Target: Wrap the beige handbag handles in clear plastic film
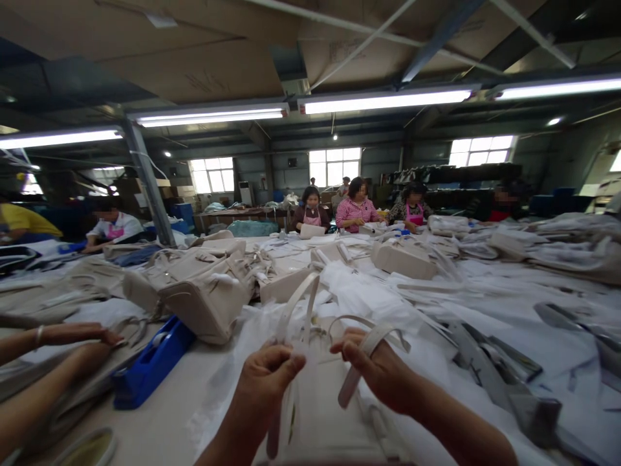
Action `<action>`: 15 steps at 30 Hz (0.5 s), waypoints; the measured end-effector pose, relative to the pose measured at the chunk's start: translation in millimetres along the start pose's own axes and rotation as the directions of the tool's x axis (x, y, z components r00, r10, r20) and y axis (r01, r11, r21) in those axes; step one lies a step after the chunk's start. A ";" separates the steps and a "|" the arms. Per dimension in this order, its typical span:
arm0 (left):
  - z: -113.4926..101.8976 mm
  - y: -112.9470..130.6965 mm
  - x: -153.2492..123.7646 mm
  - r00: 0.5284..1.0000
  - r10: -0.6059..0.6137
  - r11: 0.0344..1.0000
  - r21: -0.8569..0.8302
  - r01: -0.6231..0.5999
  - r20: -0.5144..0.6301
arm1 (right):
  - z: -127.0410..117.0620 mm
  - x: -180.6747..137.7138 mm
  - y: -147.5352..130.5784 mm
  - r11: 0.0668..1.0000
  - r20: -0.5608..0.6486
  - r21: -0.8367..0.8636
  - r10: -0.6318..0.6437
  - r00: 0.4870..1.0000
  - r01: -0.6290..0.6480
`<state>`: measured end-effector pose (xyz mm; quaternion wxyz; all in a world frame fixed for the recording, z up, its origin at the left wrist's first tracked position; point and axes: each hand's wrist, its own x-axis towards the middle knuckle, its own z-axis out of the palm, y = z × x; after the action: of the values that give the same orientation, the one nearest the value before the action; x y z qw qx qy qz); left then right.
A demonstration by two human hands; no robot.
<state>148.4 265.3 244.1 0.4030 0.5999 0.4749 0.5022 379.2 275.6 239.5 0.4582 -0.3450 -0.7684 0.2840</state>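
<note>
A pale beige handbag [334, 414] lies before me, its front partly veiled by translucent white wrapping. One looped handle [295, 299] rises from it behind my left hand [264, 382]. Thumb and forefinger of that hand pinch together at the edge of a thin white wrapping sheet [309, 378]; the exact grip is blurred. My right hand [381, 372] is closed around a beige strap [379, 335], which curves over the fingers. The strap's rounded end [348, 388] hangs below the palm.
A blue tape dispenser [152, 366] stands left, near a co-worker's hands [90, 340]. A grey tape dispenser [504, 375] lies right among white sheets [466, 310]. Beige bags [208, 294] are heaped ahead. A round dish [90, 448] sits at lower left. Several people work across the table.
</note>
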 end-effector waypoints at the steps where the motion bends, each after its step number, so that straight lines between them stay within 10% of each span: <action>1: -1.8 -1.7 0.4 1.000 0.001 1.000 0.008 -0.001 -0.011 | -11.3 2.6 -0.8 0.999 -0.020 -0.040 -0.001 1.000 0.001; 7: 5.0 -2.4 0.5 1.000 0.003 0.996 0.089 -0.004 0.017 | -46.4 19.8 -17.4 0.938 -0.233 0.345 0.109 0.966 -0.022; 15: 10.9 8.3 -6.5 0.996 -0.039 0.996 0.080 0.033 0.082 | -30.9 37.2 -42.9 0.937 -0.136 0.329 -0.072 0.988 0.114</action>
<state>160.2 257.0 248.8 0.4076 0.6270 0.4877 0.4503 382.7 282.9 303.6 0.5693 -0.2416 -0.6947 0.3673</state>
